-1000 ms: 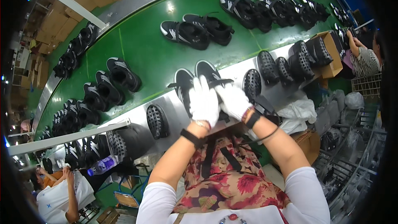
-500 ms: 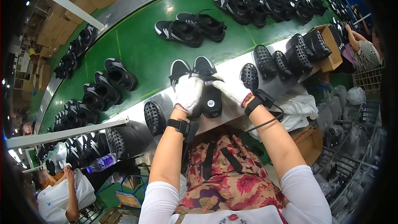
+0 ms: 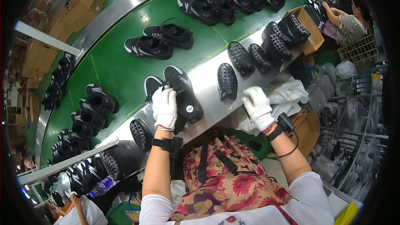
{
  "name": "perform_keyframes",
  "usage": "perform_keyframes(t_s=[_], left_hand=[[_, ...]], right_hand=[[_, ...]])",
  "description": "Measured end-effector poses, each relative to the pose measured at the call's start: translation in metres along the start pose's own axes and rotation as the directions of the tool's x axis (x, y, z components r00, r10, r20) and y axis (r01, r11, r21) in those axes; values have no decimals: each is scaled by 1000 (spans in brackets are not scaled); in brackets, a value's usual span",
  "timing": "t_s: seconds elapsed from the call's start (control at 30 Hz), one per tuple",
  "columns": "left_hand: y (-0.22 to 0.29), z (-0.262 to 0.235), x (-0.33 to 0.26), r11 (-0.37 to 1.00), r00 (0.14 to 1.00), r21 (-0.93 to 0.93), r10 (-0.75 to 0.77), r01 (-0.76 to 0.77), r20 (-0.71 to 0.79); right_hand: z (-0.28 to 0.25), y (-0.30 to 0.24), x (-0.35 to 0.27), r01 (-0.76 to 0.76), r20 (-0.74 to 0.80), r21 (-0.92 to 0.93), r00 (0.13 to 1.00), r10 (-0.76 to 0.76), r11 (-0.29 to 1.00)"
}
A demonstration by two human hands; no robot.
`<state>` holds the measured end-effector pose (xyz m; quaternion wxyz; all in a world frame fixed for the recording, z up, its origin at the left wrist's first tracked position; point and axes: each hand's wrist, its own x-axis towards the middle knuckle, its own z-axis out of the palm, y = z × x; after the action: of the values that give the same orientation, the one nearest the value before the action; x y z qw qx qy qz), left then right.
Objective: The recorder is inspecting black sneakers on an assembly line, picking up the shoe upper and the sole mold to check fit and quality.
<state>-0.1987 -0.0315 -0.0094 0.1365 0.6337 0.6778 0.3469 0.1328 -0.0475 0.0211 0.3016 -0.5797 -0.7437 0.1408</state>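
My left hand (image 3: pixel 164 107), in a white knit glove, is closed at the laces and collar of a pair of black sneakers with grey-edged toes. The right sneaker (image 3: pixel 183 93) shows a black insole with a round white sticker at its heel. The left sneaker (image 3: pixel 153 85) is mostly hidden behind the glove. To the right, my gloved right hand (image 3: pixel 258 107) hangs off the bench edge with loosely curled fingers and nothing visible in them. Nearest to it lies a black perforated shoe tree (image 3: pixel 227 82). Another shoe tree (image 3: pixel 141 134) lies left of the sneakers.
More shoe trees (image 3: pixel 241 58) line the metal ledge (image 3: pixel 208 118) up to a cardboard box (image 3: pixel 318 39). Sneaker pairs (image 3: pixel 156 43) stand on the green conveyor (image 3: pixel 118 54). A metal bar (image 3: pixel 71 163) crosses at left, near a bottle (image 3: pixel 102 186). A co-worker (image 3: pixel 348 25) sits at far right.
My right hand has let go of the right sneaker's collar and moved right, off the ledge. My left hand stays at the sneakers. The view has swung to the right.
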Motion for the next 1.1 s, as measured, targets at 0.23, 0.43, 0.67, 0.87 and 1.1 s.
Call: perform_keyframes(t_s=[0.23, 0.43, 0.67, 0.87, 1.1], left_hand=[[21, -23, -12, 949, 987, 286, 98, -131, 126], [23, -17, -9, 925, 994, 374, 30, -67, 103], [18, 0, -5, 952, 998, 301, 44, -54, 40], [38, -17, -6, 972, 996, 235, -5, -16, 88], [98, -64, -47, 844, 959, -458, -272, 280, 84]], right_hand=[[-1, 47, 26, 15, 55, -179, 998, -5, 984], [-42, 116, 52, -139, -84, -276, 989, 121, 951], [-41, 133, 104, -65, 308, -553, 910, 277, 830], [-56, 111, 98, -14, 257, -530, 950, 176, 848], [-73, -53, 53, 355, -50, 75, 935, -352, 932]])
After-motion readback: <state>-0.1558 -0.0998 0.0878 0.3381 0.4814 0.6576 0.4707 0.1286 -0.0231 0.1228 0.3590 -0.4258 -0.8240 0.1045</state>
